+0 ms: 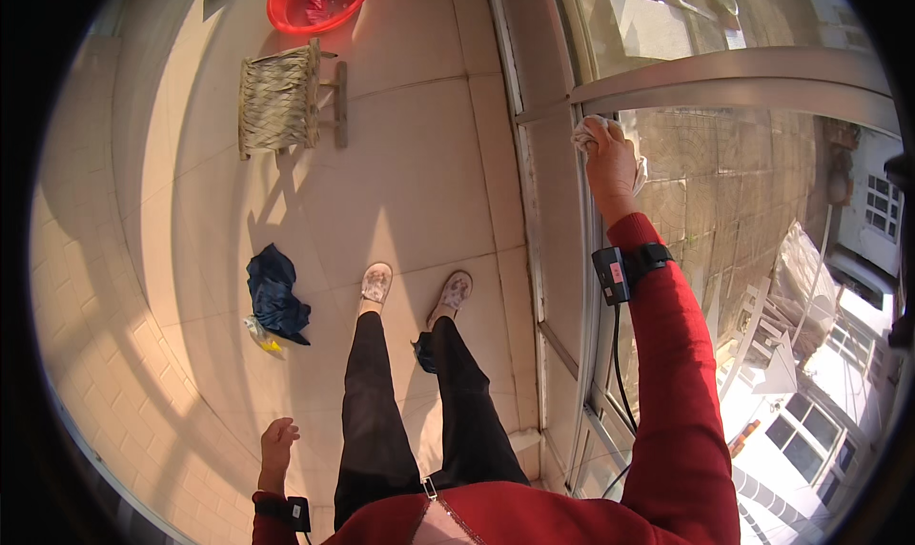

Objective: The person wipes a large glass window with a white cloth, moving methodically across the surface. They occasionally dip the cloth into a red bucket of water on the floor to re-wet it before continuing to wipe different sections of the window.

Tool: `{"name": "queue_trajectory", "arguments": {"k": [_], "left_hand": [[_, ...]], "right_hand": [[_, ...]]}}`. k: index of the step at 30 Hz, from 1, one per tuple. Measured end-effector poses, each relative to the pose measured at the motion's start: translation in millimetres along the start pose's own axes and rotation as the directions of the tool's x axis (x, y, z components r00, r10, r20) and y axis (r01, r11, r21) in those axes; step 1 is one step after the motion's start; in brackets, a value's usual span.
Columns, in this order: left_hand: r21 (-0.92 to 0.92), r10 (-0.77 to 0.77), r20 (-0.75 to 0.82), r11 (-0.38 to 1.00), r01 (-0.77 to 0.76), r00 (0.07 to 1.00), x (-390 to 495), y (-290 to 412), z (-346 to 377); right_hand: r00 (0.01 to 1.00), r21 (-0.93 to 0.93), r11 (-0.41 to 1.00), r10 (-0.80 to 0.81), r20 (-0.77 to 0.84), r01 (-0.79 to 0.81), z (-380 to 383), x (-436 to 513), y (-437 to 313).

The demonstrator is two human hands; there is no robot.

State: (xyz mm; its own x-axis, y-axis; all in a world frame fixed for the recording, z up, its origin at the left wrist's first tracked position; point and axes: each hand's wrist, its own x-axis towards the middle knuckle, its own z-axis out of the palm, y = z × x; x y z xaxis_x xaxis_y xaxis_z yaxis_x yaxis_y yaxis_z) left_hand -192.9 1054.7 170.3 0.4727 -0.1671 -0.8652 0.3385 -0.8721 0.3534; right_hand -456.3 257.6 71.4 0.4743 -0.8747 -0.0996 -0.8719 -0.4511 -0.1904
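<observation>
My right hand (613, 169) grips a crumpled white cloth (590, 131) and presses it against the window pane (686, 159). It is at a corner of the pane, where the metal window frame (736, 80) meets the sill (590, 259). Part of the cloth pokes out beyond my fingers on the glass side. Low at my other side hangs my left hand (277, 448), empty, its fingers loosely bent and slightly apart. It touches nothing; the tiled floor (400, 166) lies beneath it.
Ahead on the floor are a woven-seat wooden stool (279, 101) and a red plastic basin (279, 8) with pink cloth and water. A dark blue cloth or bag (275, 295) lies left of my feet beside a clear-and-yellow wrapper (262, 335). Another dark piece (425, 352) is near my leg.
</observation>
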Motion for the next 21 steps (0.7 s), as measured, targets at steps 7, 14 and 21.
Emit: {"name": "queue_trajectory", "arguments": {"k": [7,14,21], "left_hand": [[-0.013,-0.067,0.05,0.998,0.068,0.996,4.7,11.6,8.4],[0.004,-0.095,0.084,0.995,0.095,0.992,11.7,28.4,10.3],[0.0,-0.103,0.085,0.995,0.103,0.991,24.3,32.2,-3.3]], "right_hand": [[0.98,0.006,0.982,0.188,-0.062,-0.188,68.7,11.3,-8.8],[0.983,-0.136,0.98,0.159,0.089,-0.146,57.4,-28.5,12.5],[0.931,-0.152,0.935,0.341,0.131,-0.321,76.3,-308.0,87.9]]}}
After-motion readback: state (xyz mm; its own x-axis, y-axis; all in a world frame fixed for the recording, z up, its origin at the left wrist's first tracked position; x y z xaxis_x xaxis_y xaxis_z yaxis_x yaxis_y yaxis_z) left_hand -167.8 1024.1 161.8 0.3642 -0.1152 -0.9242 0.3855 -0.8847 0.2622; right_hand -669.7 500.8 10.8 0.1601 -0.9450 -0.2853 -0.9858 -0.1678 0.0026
